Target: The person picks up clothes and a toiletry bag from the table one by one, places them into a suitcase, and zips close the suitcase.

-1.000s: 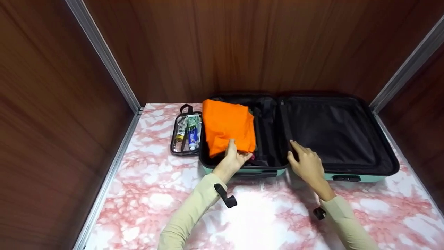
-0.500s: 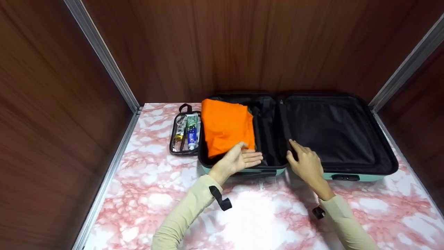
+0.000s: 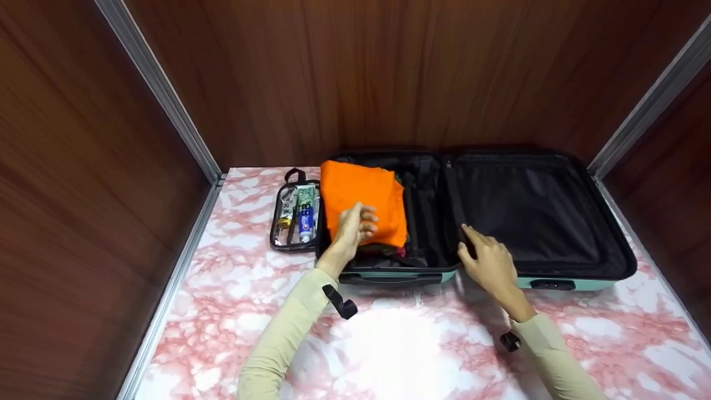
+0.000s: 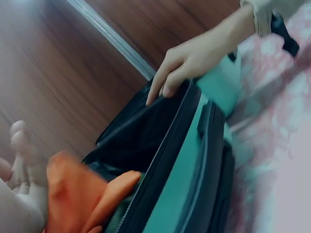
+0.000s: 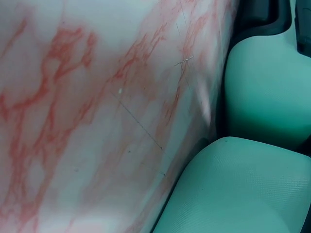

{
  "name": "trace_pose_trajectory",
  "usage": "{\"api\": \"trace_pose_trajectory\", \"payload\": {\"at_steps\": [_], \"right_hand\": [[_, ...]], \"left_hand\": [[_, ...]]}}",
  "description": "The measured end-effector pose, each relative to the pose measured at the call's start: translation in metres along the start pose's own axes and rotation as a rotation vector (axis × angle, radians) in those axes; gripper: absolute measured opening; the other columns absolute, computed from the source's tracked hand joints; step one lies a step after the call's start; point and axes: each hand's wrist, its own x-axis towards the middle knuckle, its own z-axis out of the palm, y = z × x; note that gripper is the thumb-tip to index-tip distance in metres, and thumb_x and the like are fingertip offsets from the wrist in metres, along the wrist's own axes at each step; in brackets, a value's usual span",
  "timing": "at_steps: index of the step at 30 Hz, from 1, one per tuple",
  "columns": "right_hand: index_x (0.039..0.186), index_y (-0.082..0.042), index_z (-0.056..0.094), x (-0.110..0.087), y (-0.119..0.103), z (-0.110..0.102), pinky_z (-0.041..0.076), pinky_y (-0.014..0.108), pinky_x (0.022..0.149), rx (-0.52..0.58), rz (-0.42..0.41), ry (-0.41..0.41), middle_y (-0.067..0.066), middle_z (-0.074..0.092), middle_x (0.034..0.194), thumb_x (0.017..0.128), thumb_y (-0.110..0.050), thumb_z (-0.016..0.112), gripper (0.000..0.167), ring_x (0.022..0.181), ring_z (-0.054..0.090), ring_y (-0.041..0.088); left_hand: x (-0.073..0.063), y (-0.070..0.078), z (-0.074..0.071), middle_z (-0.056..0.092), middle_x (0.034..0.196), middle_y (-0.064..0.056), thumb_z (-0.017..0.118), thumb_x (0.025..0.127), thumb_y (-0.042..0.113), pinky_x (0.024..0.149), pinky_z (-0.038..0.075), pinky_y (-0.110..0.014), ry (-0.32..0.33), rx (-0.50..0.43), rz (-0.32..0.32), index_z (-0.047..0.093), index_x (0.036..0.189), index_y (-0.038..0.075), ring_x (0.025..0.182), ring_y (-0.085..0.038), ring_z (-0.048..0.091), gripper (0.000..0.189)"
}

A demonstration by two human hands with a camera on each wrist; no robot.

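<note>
A folded orange cloth (image 3: 361,186) lies in the left half of an open mint-green suitcase (image 3: 394,272) with black lining. My left hand (image 3: 351,226) is over the cloth's near left part, fingers loosely bent and nothing held. In the left wrist view, that hand (image 4: 24,179) appears at the left edge beside the blurred cloth (image 4: 77,194). Under the cloth's near edge, something dark and a bit of pinkish red show. My right hand (image 3: 489,261) rests at the inner near corner of the right half, fingers extended; its own wrist view does not show it clearly.
A clear zip pouch (image 3: 289,236) with black trim, containing a toothpaste tube (image 3: 306,214) and other tubes, lies against the suitcase's left side. The right half (image 3: 533,216) is covered by a black lining panel. Wooden walls (image 3: 377,72) enclose the marbled table (image 3: 250,322).
My left hand has come away from the cloth's near edge, turned palm-up, then moved left and up over the cloth. The right hand has stayed in place.
</note>
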Motion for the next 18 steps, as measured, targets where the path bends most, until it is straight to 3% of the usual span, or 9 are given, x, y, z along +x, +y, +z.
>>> {"api": "trace_pose_trajectory", "payload": {"at_steps": [3, 6, 9, 12, 13, 15, 18], "right_hand": [[0.134, -0.010, 0.063, 0.000, 0.000, 0.002, 0.049, 0.059, 0.080, 0.002, 0.001, 0.001, 0.014, 0.065, 0.126, 0.095, -0.028, 0.060, 0.043, 0.100, 0.063, 0.043], [0.135, -0.010, 0.063, 0.000, 0.001, 0.002, 0.049, 0.059, 0.080, 0.000, 0.001, 0.002, 0.013, 0.065, 0.126, 0.095, -0.028, 0.060, 0.044, 0.101, 0.063, 0.043], [0.135, -0.010, 0.063, 0.000, 0.000, 0.002, 0.049, 0.059, 0.080, -0.001, 0.003, 0.002, 0.013, 0.065, 0.127, 0.095, -0.028, 0.060, 0.044, 0.101, 0.063, 0.043], [0.135, -0.009, 0.062, 0.000, -0.001, 0.001, 0.048, 0.059, 0.081, -0.003, 0.005, -0.007, 0.014, 0.065, 0.127, 0.095, -0.028, 0.060, 0.044, 0.102, 0.063, 0.043], [0.135, -0.009, 0.062, 0.000, -0.001, 0.001, 0.048, 0.059, 0.082, -0.005, 0.005, -0.009, 0.014, 0.065, 0.127, 0.095, -0.027, 0.059, 0.044, 0.102, 0.063, 0.043], [0.135, -0.009, 0.062, 0.000, -0.001, 0.000, 0.048, 0.059, 0.082, -0.008, 0.006, -0.013, 0.014, 0.065, 0.127, 0.096, -0.027, 0.059, 0.043, 0.102, 0.062, 0.043], [0.134, -0.009, 0.063, 0.000, -0.001, 0.000, 0.048, 0.059, 0.083, -0.006, 0.005, -0.006, 0.014, 0.065, 0.127, 0.095, -0.026, 0.059, 0.043, 0.102, 0.063, 0.043]], "left_hand": [[0.007, 0.002, -0.005, 0.059, 0.068, -0.005, 0.041, 0.102, 0.013, 0.043, 0.037, -0.018, 0.117, 0.082, 0.123, 0.060, 0.114, -0.014, 0.047, -0.010, 0.050, 0.035], [0.016, 0.004, -0.008, 0.063, 0.071, -0.006, 0.046, 0.100, 0.012, 0.046, 0.042, -0.020, 0.233, 0.223, 0.257, 0.063, 0.110, -0.011, 0.054, -0.017, 0.057, 0.031], [0.024, 0.005, -0.015, 0.067, 0.086, -0.008, 0.054, 0.097, 0.011, 0.063, 0.048, -0.027, 0.344, 0.485, 0.406, 0.067, 0.108, -0.004, 0.075, -0.024, 0.064, 0.022], [0.033, 0.004, -0.023, 0.063, 0.116, -0.013, 0.061, 0.094, 0.011, 0.092, 0.045, -0.034, 0.435, 0.819, 0.526, 0.064, 0.118, 0.001, 0.108, -0.029, 0.058, 0.026], [0.036, 0.003, -0.026, 0.058, 0.127, -0.016, 0.062, 0.093, 0.012, 0.101, 0.040, -0.037, 0.457, 0.928, 0.545, 0.061, 0.124, 0.001, 0.119, -0.031, 0.052, 0.033], [0.041, 0.002, -0.031, 0.041, 0.146, -0.023, 0.062, 0.095, 0.018, 0.113, 0.028, -0.044, 0.453, 1.093, 0.520, 0.051, 0.138, -0.001, 0.138, -0.036, 0.035, 0.048], [0.048, 0.000, -0.035, 0.016, 0.157, -0.031, 0.060, 0.097, 0.030, 0.118, 0.011, -0.049, 0.355, 1.267, 0.405, 0.032, 0.150, -0.005, 0.147, -0.042, 0.012, 0.069]]}}
